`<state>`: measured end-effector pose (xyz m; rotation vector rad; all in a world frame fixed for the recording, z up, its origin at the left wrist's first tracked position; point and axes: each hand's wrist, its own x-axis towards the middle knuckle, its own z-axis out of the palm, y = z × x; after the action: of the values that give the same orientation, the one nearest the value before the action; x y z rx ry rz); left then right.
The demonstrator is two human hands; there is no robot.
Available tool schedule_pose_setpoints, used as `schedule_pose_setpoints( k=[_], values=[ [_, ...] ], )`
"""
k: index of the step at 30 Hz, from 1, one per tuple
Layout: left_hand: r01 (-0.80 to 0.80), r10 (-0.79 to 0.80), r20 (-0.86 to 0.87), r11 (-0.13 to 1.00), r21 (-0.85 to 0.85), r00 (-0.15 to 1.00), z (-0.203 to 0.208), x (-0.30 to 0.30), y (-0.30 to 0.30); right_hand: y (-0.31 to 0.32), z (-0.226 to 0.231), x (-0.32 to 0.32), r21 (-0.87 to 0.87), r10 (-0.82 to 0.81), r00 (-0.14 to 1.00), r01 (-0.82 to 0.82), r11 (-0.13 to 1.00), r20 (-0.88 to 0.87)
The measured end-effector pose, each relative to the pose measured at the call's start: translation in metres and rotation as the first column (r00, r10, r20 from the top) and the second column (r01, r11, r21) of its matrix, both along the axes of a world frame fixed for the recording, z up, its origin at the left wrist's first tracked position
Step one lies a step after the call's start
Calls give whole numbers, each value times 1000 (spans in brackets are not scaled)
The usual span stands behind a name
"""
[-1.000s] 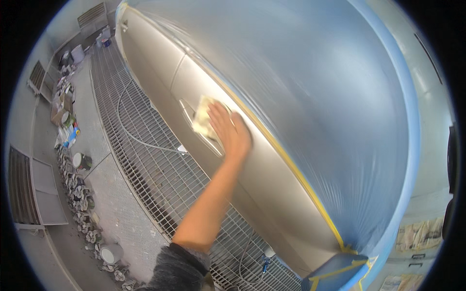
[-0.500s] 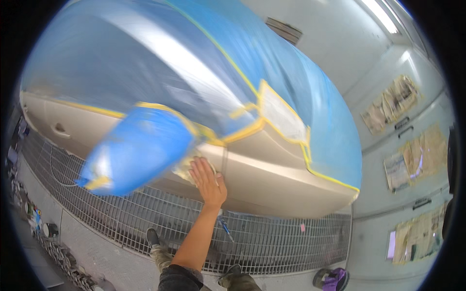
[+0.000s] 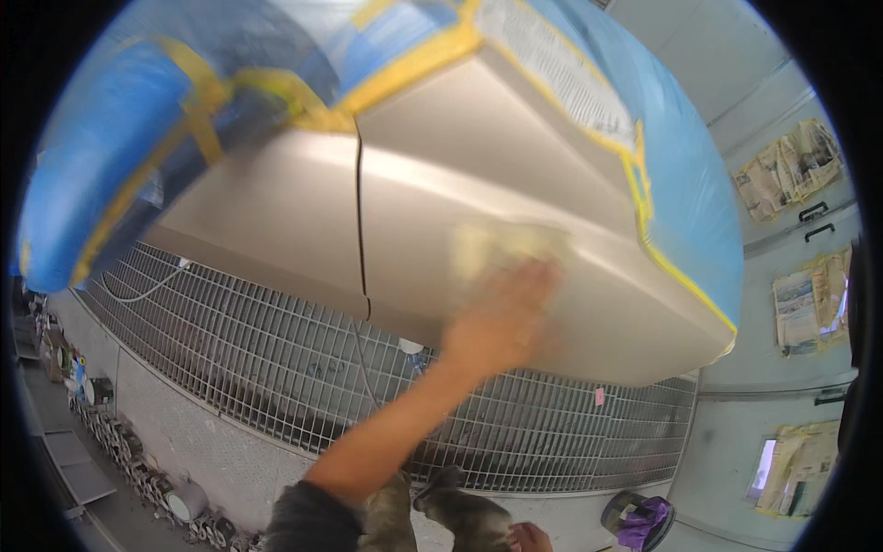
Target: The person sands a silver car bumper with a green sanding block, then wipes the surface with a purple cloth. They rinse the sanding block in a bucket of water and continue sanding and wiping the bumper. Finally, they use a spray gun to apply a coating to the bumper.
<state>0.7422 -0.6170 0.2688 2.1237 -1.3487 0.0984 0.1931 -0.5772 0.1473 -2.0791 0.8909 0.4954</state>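
Note:
My left hand [image 3: 504, 317] is pressed to the beige side panel [image 3: 432, 267] of a vehicle, right of a dark vertical panel gap. Under its fingers is a pale yellow wiping cloth [image 3: 501, 247], smeared by motion. At the lower edge, part of my right hand [image 3: 531, 538] shows beside my leg, and the picture's edge cuts off its fingers. Blue masking film [image 3: 694, 175] with yellow tape [image 3: 418, 69] along its borders covers the upper body. A blue-wrapped part [image 3: 106, 161] sticks out on the left.
Below the panel runs a metal floor grating [image 3: 276, 322]. A dark bucket with purple cloth [image 3: 644, 524] stands at lower right. Paper is taped over parts of the pale wall [image 3: 736, 386] on the right. Cans and other items [image 3: 184, 501] line the left edge. A hose [image 3: 363, 368] hangs below the panel.
My left hand and the cloth have moved right along the panel, from beside the blue-wrapped part to past the panel gap. The view has shifted right and closer. My right hand has come into view.

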Motion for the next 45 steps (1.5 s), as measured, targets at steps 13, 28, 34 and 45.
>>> schedule_pose_setpoints(
  k=[13,28,34,45],
  values=[
    [-287,-95,-650,842,-457,754,-303,-49,164,-61,-453,345,10,-65,980,64,998,186],
    [-905,-539,-810,186,-382,231,-395,-89,273,-45,-580,418,-61,-111,992,115,991,62],
    [-838,-457,-789,154,-524,410,-356,-38,274,-30,-529,385,-1,42,962,-43,999,271],
    [-271,-87,-330,398,-876,940,-244,38,196,-65,-261,175,406,-200,962,110,907,186]
  ],
)
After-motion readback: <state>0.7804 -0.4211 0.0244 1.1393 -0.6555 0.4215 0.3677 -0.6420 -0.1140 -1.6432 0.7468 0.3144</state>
